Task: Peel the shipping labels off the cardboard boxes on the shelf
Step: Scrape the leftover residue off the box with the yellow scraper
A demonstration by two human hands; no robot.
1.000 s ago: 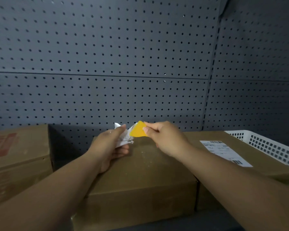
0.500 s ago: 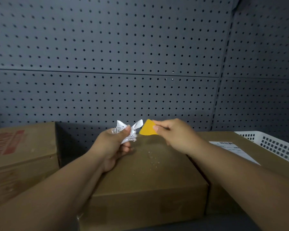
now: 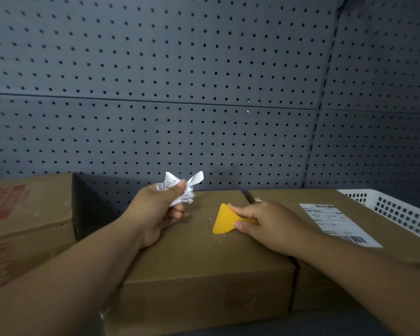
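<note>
My left hand (image 3: 159,209) grips a crumpled white peeled label (image 3: 181,189) above the back of the middle cardboard box (image 3: 204,267). My right hand (image 3: 269,225) holds a yellow plastic scraper (image 3: 223,220) with its blade down on that box's top, among small paper crumbs. To the right, a second cardboard box (image 3: 289,202) carries a white shipping label (image 3: 337,223) with barcodes, flat and intact. A third, taller box (image 3: 29,214) with red print stands at the left.
A white perforated plastic basket (image 3: 398,212) sits at the far right behind the labelled box. A dark grey pegboard wall (image 3: 204,93) closes off the back of the shelf. A dark gap separates the left box from the middle one.
My right hand has lowered the scraper from beside the crumpled label down onto the middle box's top. My left hand has kept its grip on the crumpled label.
</note>
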